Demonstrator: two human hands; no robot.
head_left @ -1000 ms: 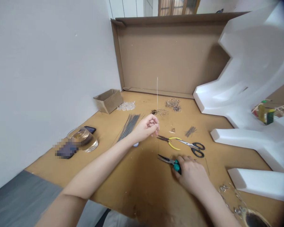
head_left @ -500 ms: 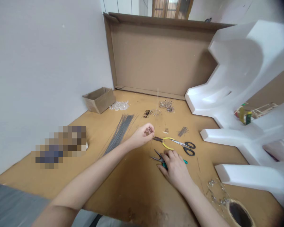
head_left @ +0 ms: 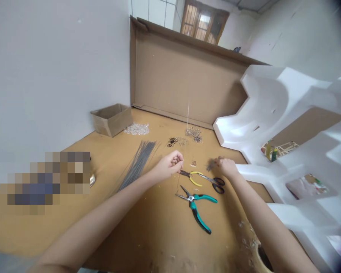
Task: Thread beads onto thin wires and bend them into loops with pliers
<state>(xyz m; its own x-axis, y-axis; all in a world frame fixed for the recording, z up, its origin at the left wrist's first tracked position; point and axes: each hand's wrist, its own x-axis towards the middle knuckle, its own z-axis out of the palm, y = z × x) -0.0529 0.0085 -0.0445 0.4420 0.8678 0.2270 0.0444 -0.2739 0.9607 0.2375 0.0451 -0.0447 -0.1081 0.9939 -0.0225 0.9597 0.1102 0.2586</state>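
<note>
L hand is curled in a narrow pinch, thumb + fingertips closed, just right of a long sheaf of thin grey wire on the tan work board. Whatever's in the pinch is too fine to tell; a hair-thin line may drop from it toward the board, can't confirm. R hand is narrow too, fingertips seemingly closed on a small dark bunch of short wires. The bunch sticks out from the R hand toward the L hand, its long axis roughly level across the view, tho blur hides the exact line. It lies btwn the hands, much nearer the R, w/ a clear gap to the L fingers.

Just below the hands, teal-handled needle-nose pliers lie flat, tips pointing up-left toward the L hand, handles splayed down-right. Yellow-handled pliers sit just beside black-handled scissors, both under the gap btwn the hands. Farther back: black rubber rings, a small tangle of metal bits, clear beads + an open cardboard box. A cardboard panel stands behind, white foam packing to the right
</note>
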